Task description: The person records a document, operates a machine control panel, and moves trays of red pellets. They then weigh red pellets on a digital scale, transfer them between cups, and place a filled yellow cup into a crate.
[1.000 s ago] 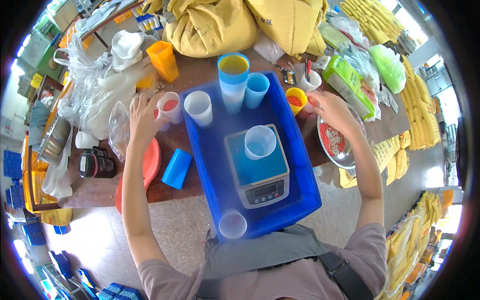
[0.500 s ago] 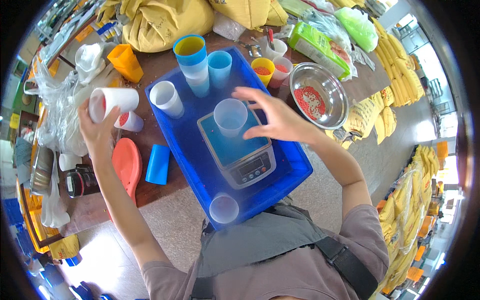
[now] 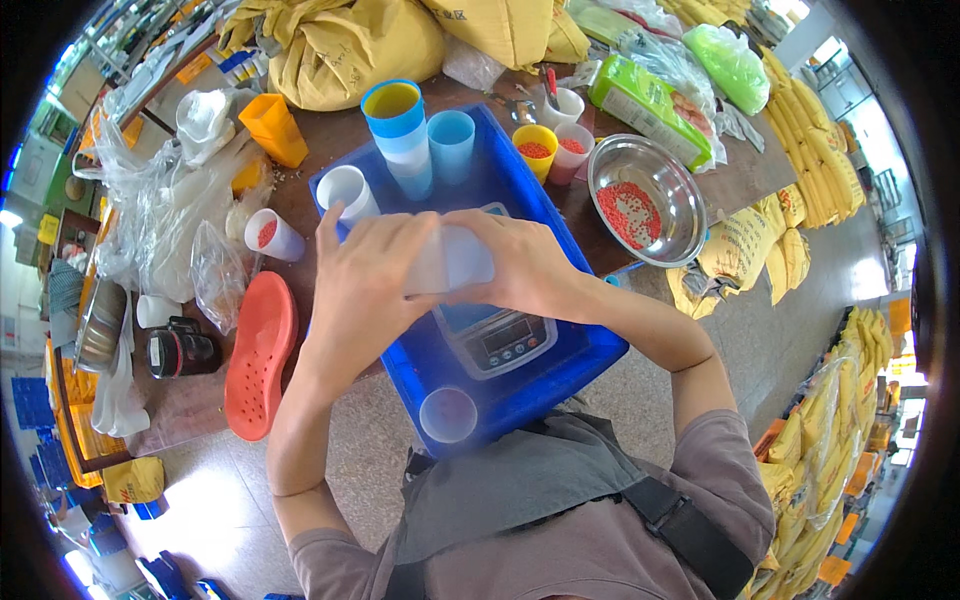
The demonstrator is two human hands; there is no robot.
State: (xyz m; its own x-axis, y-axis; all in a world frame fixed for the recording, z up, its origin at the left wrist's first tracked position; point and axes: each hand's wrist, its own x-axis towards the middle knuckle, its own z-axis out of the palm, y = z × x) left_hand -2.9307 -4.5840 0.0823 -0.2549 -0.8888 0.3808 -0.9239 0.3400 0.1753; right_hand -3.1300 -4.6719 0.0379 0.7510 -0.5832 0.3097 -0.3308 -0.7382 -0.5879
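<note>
My left hand [image 3: 375, 275] is closed around a white plastic cup [image 3: 427, 268] tipped sideways above the tray, mostly covered by the fingers. Its mouth meets a translucent cup [image 3: 468, 258] that my right hand [image 3: 525, 262] grips over the scale. What lies inside the two cups is hidden. Beneath them, the digital scale [image 3: 503, 345] rests in a blue tray [image 3: 590, 350]. White cups [image 3: 347, 190], a tall stack of blue and white cups [image 3: 400, 135] and a light-blue cup [image 3: 452, 145] stand in the tray's far part. A clear cup [image 3: 448, 414] is at its near end.
On the brown table, a white cup with red pellets [image 3: 275, 236], a red perforated scoop-like piece [image 3: 260, 355] and a black camera-like object [image 3: 182, 350] lie left. Right are yellow [image 3: 535, 152] and pink [image 3: 570, 152] cups of pellets and a steel bowl [image 3: 685, 195].
My left hand has brought the white cup rightward from the table's left side to the translucent cup. My right hand has closed on that cup. The blue piece on the table is now hidden.
</note>
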